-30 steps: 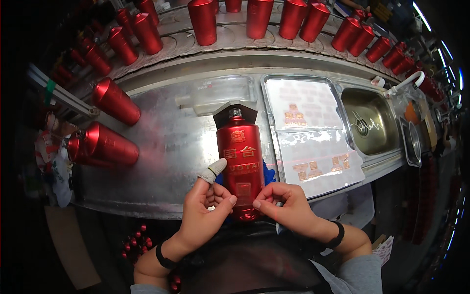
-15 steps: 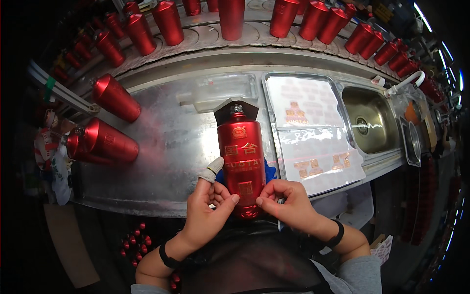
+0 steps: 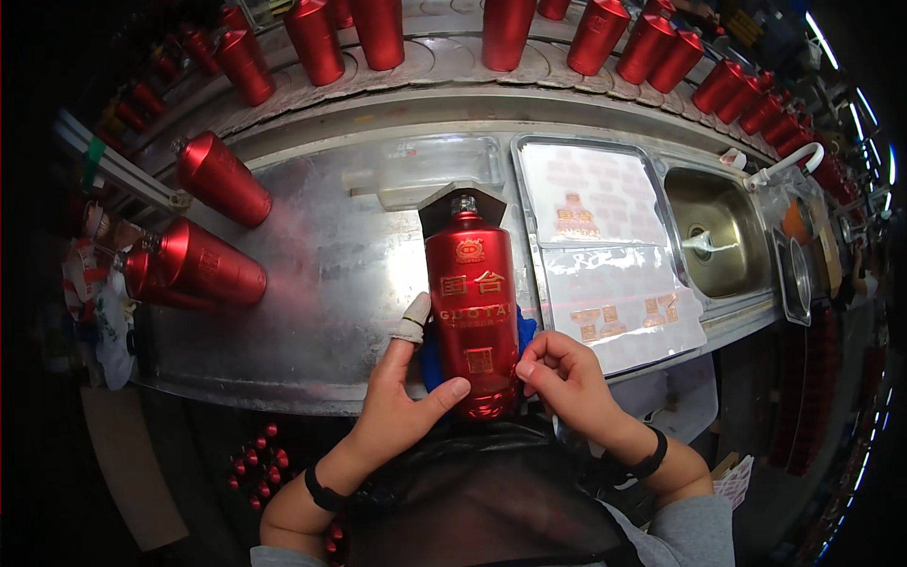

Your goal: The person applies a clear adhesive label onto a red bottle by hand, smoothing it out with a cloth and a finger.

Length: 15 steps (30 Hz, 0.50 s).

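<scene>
A red bottle (image 3: 470, 326) with gold characters and emblems lies in front of me, its neck pointing away and set in a dark angular rest (image 3: 436, 212). My left hand (image 3: 392, 408) holds its left side: the thumb presses on the lower front, and the index finger, in a white finger cot (image 3: 412, 319), lies along the edge. The other left fingers are partly hidden. At the bottle's lower right edge my right hand (image 3: 569, 386) is closed, thumb and index finger pinched together; anything between them is too small to tell. Blue cloth (image 3: 526, 331) shows beneath the bottle.
Right of the bottle, a tray (image 3: 521, 189) bears clear sheets with gold decals (image 3: 595, 319). Beyond it are a sink (image 3: 713, 203) and white tap (image 3: 789, 165). Red bottles (image 3: 213, 263) lie at the left; more stand on the conveyor (image 3: 444, 61) behind.
My left thumb and index finger have spread and settled against the bottle. My right hand has moved slightly right, to its edge. Bottles on the conveyor have shifted.
</scene>
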### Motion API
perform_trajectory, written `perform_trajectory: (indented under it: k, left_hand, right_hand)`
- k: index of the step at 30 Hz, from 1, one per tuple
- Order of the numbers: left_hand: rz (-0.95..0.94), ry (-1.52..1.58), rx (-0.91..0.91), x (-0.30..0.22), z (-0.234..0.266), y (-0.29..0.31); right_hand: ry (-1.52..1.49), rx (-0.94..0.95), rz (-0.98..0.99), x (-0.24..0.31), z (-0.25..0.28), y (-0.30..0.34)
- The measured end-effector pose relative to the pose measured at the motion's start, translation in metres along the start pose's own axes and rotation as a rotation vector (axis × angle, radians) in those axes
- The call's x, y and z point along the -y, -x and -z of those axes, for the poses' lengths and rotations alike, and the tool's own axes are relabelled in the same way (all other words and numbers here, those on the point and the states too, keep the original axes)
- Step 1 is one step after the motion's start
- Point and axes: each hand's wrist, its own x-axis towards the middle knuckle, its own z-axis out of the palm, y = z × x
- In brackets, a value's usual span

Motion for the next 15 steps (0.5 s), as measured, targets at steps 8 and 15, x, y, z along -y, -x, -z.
perform_trajectory:
  k: [8,15]
  left_hand:
    - [0.004,0.17,0.023,0.004,-0.006,-0.001]
    - [0.022,0.157,0.03,0.006,-0.002,0.0]
  right_hand:
    - [0.146,-0.02,0.181,-0.008,-0.012,-0.007]
    - [0.164,0.015,0.148,-0.006,-0.012,-0.007]
